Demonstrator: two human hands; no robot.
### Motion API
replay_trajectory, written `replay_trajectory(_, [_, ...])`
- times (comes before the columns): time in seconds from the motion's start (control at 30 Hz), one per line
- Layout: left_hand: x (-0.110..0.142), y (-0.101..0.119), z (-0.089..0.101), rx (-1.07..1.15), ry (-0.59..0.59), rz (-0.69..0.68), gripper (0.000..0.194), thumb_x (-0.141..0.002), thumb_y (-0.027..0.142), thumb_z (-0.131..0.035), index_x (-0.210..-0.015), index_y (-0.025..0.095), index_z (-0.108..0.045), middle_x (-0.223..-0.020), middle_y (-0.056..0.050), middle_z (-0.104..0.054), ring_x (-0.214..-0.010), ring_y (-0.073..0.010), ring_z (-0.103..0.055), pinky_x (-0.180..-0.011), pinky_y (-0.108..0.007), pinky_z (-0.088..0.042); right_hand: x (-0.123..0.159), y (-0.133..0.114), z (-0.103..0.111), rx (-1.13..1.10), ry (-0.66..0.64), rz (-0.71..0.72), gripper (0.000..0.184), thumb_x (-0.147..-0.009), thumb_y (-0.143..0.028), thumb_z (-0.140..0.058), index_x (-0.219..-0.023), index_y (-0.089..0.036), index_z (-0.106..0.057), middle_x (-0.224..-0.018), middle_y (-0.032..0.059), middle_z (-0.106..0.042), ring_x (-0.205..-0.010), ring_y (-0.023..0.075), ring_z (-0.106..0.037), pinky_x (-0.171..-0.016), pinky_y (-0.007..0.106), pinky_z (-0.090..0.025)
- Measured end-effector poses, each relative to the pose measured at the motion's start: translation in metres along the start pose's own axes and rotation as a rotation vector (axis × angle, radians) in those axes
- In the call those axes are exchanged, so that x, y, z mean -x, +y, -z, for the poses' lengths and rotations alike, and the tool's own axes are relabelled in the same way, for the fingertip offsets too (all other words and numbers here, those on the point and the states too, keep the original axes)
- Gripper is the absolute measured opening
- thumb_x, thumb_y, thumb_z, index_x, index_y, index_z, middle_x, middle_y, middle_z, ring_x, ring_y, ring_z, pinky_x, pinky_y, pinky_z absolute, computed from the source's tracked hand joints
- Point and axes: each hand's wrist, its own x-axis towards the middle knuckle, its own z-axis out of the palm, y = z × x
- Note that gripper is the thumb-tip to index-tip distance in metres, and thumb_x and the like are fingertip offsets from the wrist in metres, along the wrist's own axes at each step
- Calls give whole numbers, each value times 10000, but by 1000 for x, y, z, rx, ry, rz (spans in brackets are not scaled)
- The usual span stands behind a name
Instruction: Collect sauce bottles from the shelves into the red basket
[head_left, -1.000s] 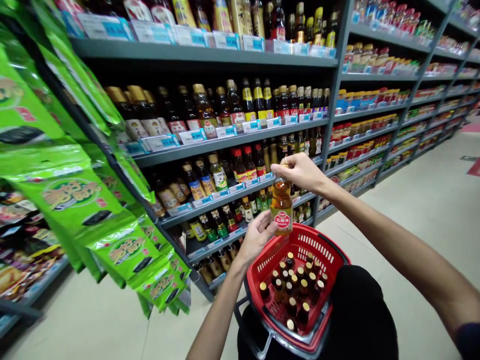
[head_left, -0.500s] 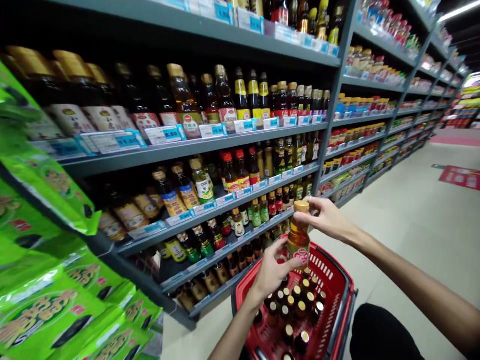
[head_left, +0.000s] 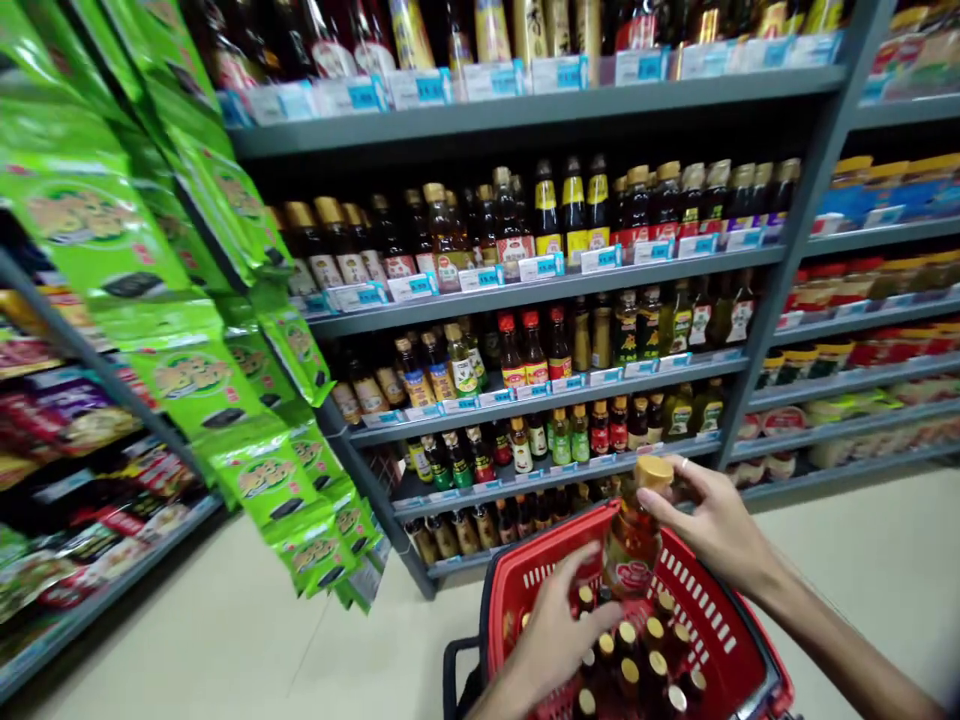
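Snugly, the right-hand fingers (head_left: pixel 673 490) curl together around the neck of a tilted bottle of cooking oil (head_left: pixel 634 545), just under its gold cap, while the left-hand fingers (head_left: pixel 585 585) press against its lower body beside the red label. That bottle hangs above a red plastic shopping basket (head_left: pixel 724 625), just over the gold-capped bottles (head_left: pixel 656 665) standing packed inside it. Farther out, grey metal shelves (head_left: pixel 525 290) of bottled sauces and oils rise ahead, with green snack packets (head_left: pixel 202 375) hanging in rows to the left
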Motion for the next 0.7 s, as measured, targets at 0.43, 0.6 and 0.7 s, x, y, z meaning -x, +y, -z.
replay_trajectory(0.43, [2, -229, -67, -729, 419, 499, 1100, -540, 29, -566, -1592, 92, -253, -1686, -69, -134, -1518, -315, 164, -1292, -385, -41, -16, 39, 48, -129, 3, 57, 334, -891, -508, -654, -986, -188, -644, -720, -15, -505, -622, 138, -472, -560, 240, -425])
replay_trajectory(0.6, [-26, -211, -80, -657, 390, 422, 984, -638, 102, -580, -1580, 104, -295, -1677, -69, -149, -1528, -288, 132, -1292, -367, -66, -25, 45, 59, -191, -22, 29, 342, -882, -509, -667, -1011, -194, -635, -721, -17, -518, -626, 140, -499, -564, 236, -451])
replay_trajectory(0.7, [-37, -192, -94, -615, 365, 382, 935, -686, 124, -554, -1583, 110, -292, -1685, -62, -76, -1526, -269, 166, -1291, -382, -55, -23, 49, 67, -167, 1, -2, 371, -861, -522, -688, -1027, -194, -636, -716, -17, -524, -611, 139, -490, -548, 238, -446])
